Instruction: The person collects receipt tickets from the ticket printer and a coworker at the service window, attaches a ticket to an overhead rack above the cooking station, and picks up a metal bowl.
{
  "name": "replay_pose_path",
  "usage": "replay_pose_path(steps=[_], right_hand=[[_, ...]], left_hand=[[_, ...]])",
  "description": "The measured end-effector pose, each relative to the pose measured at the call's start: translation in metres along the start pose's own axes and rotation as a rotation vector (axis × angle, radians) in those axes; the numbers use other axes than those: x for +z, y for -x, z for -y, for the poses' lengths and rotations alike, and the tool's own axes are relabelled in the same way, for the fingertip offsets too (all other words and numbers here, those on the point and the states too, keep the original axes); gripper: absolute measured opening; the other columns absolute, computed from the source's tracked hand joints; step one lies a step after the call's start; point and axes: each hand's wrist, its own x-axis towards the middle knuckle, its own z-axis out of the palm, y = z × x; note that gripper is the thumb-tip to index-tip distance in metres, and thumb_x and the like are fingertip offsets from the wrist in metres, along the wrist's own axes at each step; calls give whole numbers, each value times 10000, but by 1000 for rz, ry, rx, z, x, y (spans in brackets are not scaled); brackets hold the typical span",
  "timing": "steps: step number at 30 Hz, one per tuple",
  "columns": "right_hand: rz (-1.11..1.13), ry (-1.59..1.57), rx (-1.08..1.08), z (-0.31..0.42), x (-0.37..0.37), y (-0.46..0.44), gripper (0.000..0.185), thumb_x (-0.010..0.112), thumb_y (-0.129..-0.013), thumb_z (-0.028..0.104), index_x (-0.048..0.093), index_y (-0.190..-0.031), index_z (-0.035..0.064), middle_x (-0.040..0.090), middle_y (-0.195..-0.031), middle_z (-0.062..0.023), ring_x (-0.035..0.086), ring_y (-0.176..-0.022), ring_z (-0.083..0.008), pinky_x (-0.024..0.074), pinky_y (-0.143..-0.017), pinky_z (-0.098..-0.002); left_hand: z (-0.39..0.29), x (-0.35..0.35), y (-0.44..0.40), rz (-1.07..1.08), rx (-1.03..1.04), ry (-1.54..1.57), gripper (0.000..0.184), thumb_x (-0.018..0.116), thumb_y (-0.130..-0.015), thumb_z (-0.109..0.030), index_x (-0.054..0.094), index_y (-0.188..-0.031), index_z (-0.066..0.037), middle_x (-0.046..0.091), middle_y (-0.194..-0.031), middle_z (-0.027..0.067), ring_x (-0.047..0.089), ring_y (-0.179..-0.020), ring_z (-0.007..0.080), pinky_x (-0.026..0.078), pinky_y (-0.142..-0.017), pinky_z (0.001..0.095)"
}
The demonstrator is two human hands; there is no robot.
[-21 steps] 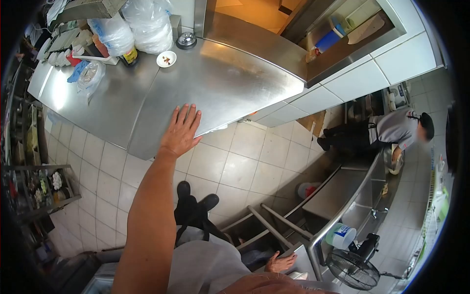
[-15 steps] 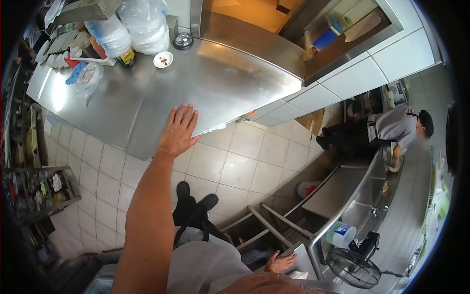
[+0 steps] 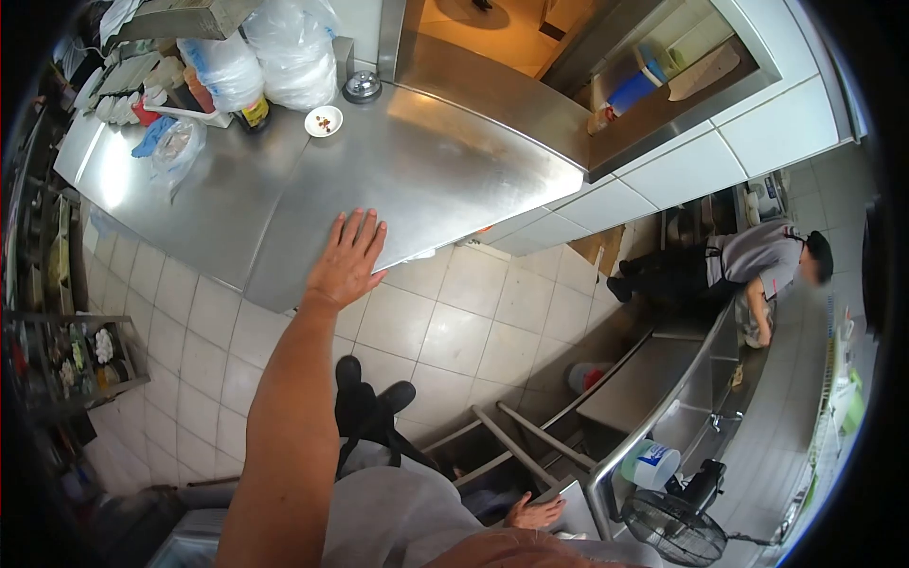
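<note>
My left hand (image 3: 348, 260) lies palm down on the steel counter (image 3: 417, 151), close to its front edge, with the fingers spread and nothing in them. Further back on that counter are a small white dish (image 3: 324, 121) with some reddish-brown bits in it and a silver call bell (image 3: 362, 87). At the lower right, my right hand (image 3: 534, 512) rests with its fingers stretched out against a grey metal panel (image 3: 574, 509). It appears to hold nothing.
Bags of white containers (image 3: 294, 66), a dark bottle (image 3: 254, 115) and a clear plastic bag (image 3: 178, 147) stand at the counter's back left. To the right are a steel sink unit (image 3: 630, 379), a black fan (image 3: 674, 525) and a bending co-worker (image 3: 762, 256). Shelves (image 3: 90, 364) line the left.
The view has shifted slightly. Both hands stay where they were on the counter and the metal panel. The co-worker's arm now reaches lower at the sink.
</note>
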Motion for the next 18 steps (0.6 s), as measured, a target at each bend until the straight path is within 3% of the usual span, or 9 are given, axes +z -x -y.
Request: replay_pose_path(steps=[3, 8, 18], right_hand=[[12, 22, 4, 1, 1, -1, 866, 619, -927, 515, 286, -1522, -19, 280, -1581, -267, 280, -1454, -433, 247, -1177, -566], [-29, 34, -16, -8, 11, -1, 912, 487, -948, 662, 292, -1517, -23, 286, -1570, -280, 288, -1447, -433, 255, -1173, -562], [-41, 33, 16, -4, 10, -1, 884, 419, -970, 676, 312, -1523, -6, 311, -1569, -268, 319, -1433, -436, 296, -1139, -571]], left_hand=[[2, 0, -1, 8, 4, 23, 792, 641, -928, -499, 379, -1531, -59, 347, -1588, 170, 285, -1482, 366, 216, -1239, 540], [2, 3, -1, 3, 13, 6, 800, 619, -935, -526, 370, -1536, -60, 335, -1597, 168, 274, -1487, 365, 212, -1240, 547], [2, 2, -2, -58, 51, -24, 818, 649, -910, -520, 402, -1518, -31, 356, -1578, 211, 312, -1470, 383, 240, -1229, 534]])
